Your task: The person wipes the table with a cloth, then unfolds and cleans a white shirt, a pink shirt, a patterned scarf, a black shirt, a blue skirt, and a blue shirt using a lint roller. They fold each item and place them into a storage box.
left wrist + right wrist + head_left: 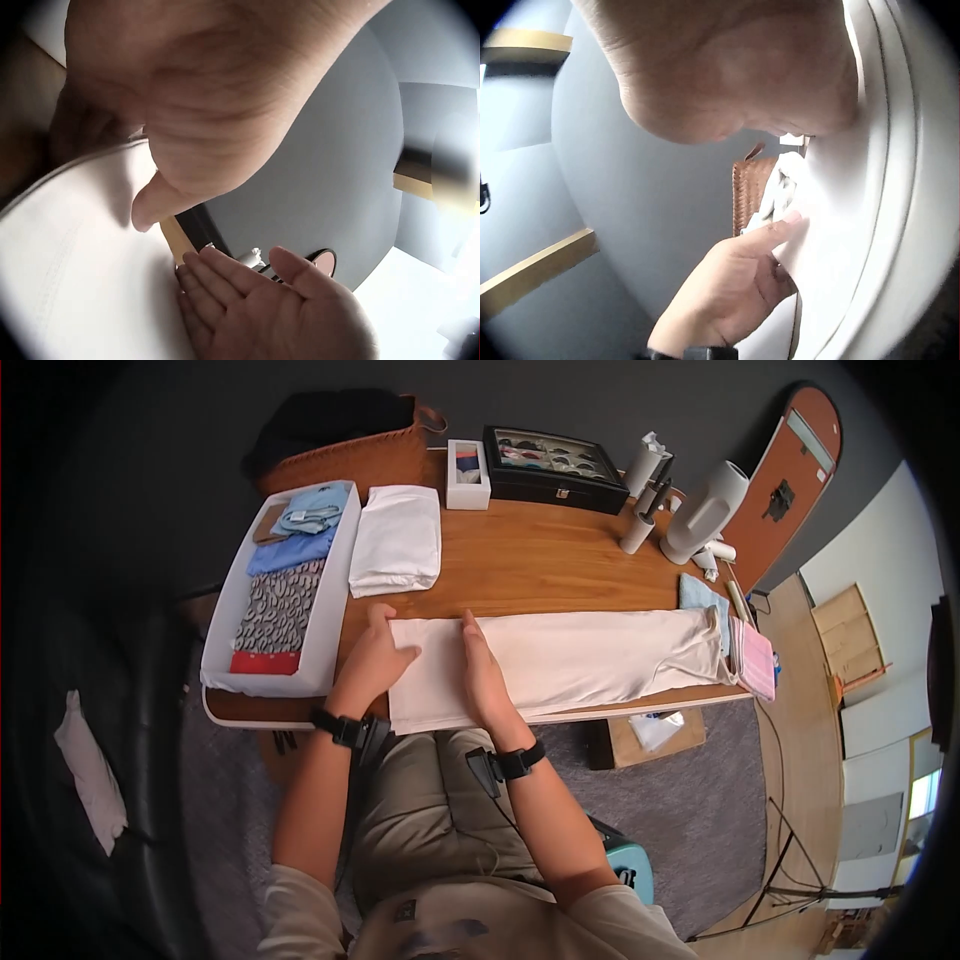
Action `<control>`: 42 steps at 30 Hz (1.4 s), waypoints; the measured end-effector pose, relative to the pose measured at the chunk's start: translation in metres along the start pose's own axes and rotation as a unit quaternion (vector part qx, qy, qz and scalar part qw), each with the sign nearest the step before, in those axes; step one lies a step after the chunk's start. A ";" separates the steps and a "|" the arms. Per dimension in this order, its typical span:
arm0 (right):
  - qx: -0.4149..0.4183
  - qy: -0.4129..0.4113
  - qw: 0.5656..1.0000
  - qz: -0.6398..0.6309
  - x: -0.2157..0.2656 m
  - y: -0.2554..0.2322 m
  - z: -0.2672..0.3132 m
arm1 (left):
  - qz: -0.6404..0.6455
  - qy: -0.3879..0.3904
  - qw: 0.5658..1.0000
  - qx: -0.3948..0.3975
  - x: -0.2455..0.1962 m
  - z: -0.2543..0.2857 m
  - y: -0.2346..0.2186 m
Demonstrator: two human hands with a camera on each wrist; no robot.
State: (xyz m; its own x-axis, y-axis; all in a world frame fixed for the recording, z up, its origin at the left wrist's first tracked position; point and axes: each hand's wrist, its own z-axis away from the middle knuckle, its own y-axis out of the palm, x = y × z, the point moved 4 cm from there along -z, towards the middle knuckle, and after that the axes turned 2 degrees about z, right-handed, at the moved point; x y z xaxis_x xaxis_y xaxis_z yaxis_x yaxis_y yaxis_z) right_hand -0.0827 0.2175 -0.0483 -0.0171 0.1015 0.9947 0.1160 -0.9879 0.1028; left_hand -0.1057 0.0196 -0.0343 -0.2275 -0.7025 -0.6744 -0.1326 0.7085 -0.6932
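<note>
A long off-white garment [600, 650], folded into a strip, lies along the table's front, its right end rumpled. At its left end my left hand [370, 665] pinches the edge. In the right wrist view, that left hand's thumb [769, 234] lies on top of the cloth, its fingers curled below the edge. My right hand [484, 675] stands on its side across the strip, straight fingers resting on the cloth. Palm and extended fingers of the right hand [262, 315] show in the left wrist view.
A white box [335, 605] of folded clothes stands left, beside folded white cloth [395, 545]. Behind are a woven basket [350, 458], a small white box [468, 500] and a black display case [570, 492]. Bottles [705, 510] and a pink cloth [752, 658] are right.
</note>
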 end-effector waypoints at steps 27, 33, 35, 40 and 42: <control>0.007 0.043 0.965 0.259 0.069 -0.110 0.003 | 0.249 0.102 0.963 0.023 -0.165 0.066 0.084; 0.092 -0.012 0.989 0.114 0.072 -0.073 0.019 | 0.297 0.047 0.949 -0.097 -0.100 0.059 0.049; 0.151 -0.027 0.984 0.092 0.071 -0.045 0.027 | 0.669 -0.134 0.731 -0.007 -0.081 0.050 0.042; 0.132 0.032 0.987 -0.082 0.053 -0.029 0.014 | 0.767 -0.267 0.578 0.073 -0.043 0.049 0.017; 0.015 -0.015 0.995 -0.096 0.041 -0.032 0.001 | 0.732 -0.289 0.615 0.054 -0.027 0.052 0.022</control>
State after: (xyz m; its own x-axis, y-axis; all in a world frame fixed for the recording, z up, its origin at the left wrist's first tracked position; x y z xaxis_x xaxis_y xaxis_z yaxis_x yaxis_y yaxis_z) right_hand -0.0866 0.2536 -0.0107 -0.0121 0.2923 0.9563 0.1430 -0.9460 0.2909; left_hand -0.0526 0.0504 -0.0449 0.3579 0.7535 -0.5515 -0.1216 0.6232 0.7725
